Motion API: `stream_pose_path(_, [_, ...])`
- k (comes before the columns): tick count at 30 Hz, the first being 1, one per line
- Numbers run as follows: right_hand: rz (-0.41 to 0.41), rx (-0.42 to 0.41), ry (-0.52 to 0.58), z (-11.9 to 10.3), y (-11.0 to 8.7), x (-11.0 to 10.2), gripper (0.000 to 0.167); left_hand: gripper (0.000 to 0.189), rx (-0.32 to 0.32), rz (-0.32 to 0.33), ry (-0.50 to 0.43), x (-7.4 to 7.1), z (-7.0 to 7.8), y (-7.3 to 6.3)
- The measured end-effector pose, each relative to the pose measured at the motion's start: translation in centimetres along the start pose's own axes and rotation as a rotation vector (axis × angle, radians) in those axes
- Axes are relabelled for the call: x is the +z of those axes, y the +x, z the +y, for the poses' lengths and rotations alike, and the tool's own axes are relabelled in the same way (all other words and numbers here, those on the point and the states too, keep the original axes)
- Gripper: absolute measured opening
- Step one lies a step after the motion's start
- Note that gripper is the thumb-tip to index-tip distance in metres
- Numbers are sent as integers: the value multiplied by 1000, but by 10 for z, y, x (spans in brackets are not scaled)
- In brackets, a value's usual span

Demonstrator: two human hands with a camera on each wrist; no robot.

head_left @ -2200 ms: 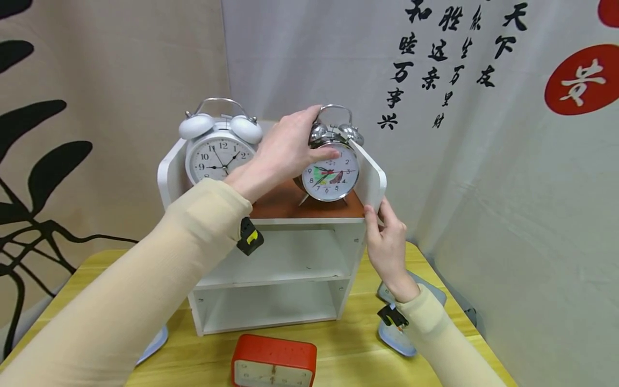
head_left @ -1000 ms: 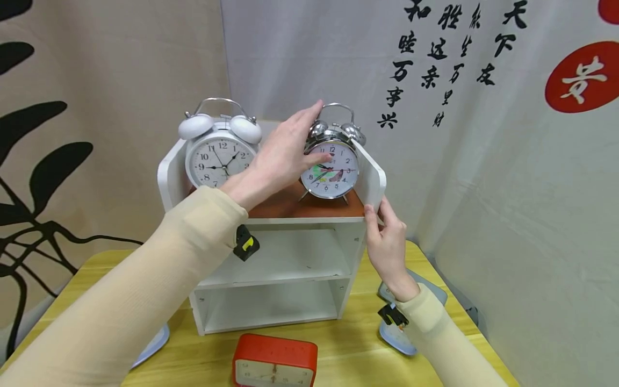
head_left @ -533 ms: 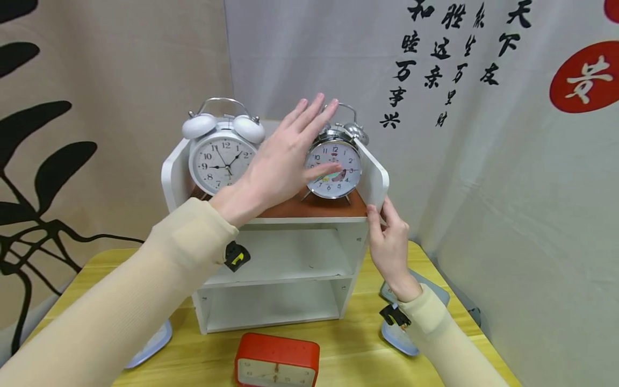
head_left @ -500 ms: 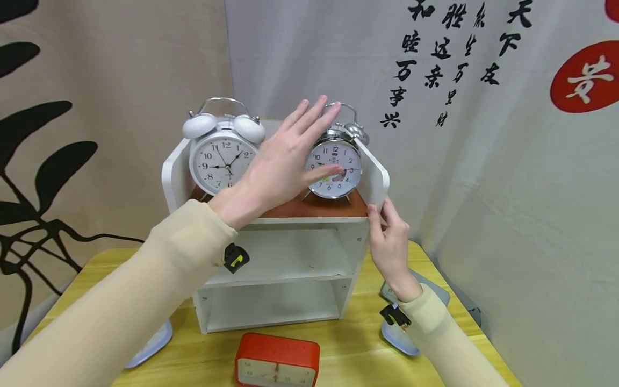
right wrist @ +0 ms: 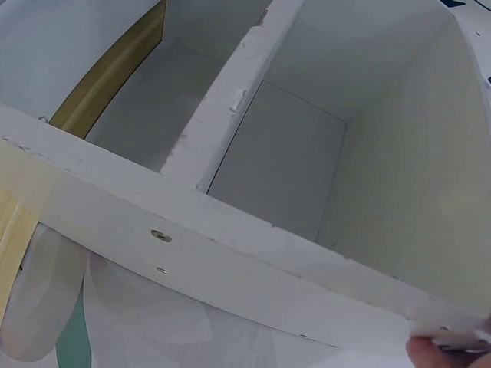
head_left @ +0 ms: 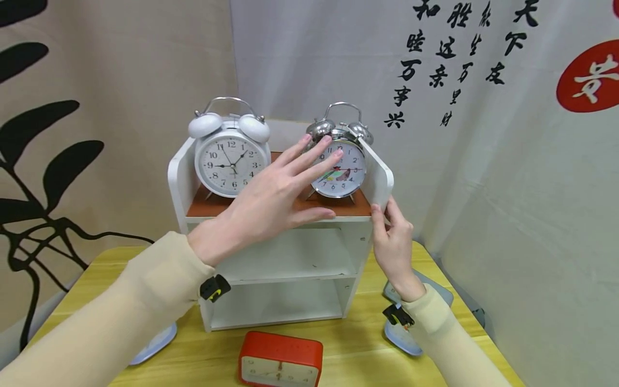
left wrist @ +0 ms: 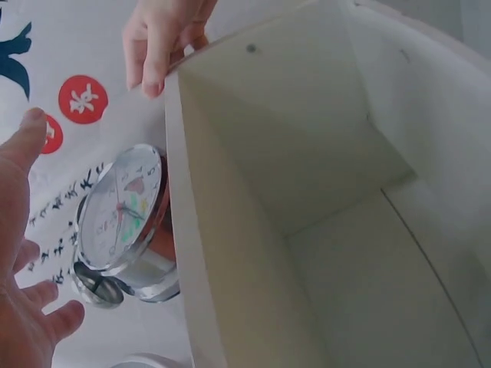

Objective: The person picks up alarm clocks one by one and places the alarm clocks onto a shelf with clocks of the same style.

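My left hand (head_left: 266, 201) is held in front of the shelf top with its fingers spread, overlapping the lower left of a silver twin-bell alarm clock (head_left: 340, 166). In the left wrist view a gap shows between that hand (left wrist: 23, 291) and the clock (left wrist: 126, 207). The clock stands on the brown top board (head_left: 213, 207) of a small white shelf (head_left: 290, 252), close to its right side panel (head_left: 379, 174). My right hand (head_left: 394, 247) grips the lower front edge of this panel, thumb in front. To the left stands a white twin-bell alarm clock (head_left: 232, 161), upright.
A red rectangular clock (head_left: 281, 349) lies tilted back on the yellow wooden table (head_left: 217, 365), before the shelf. Pale blue-rimmed objects lie left (head_left: 157, 344) and right (head_left: 403, 338), partly behind the arms. A grey object (head_left: 437, 287) sits beyond the right wrist. Cloth hangs behind.
My left hand has let go of the silver clock's left side, spread its fingers and drawn back down and toward me. The right hand keeps its grip. The view has shifted slightly left.
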State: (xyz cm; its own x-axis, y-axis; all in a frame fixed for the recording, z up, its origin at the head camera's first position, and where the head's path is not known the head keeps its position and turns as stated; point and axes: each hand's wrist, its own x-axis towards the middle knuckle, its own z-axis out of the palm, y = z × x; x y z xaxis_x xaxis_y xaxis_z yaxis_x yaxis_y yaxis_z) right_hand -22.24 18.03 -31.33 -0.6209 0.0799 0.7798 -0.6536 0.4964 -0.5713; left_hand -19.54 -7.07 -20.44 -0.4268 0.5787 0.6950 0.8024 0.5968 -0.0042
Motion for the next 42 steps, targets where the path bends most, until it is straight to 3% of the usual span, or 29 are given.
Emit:
stream_pose_path(7, [5,15,3,2,-2,-1,39,86,39,29,-25,2,3,-22])
stream_pose_path(19, [27,10,17,4,-1,-2,37,90,43,-23,-92,3,10,-72])
stream_pose_path(26, [33,-3,12,5,0,-2,36,86,63,14,-103,7,15,-96])
stream_pose_path(33, [21,-2,16,4,0,1,37,85,12,-26,-101,11,18,-119])
stream_pose_path(42, [25,4,16,4,1,1,37,84,-55,-25,-114,20,12,-144])
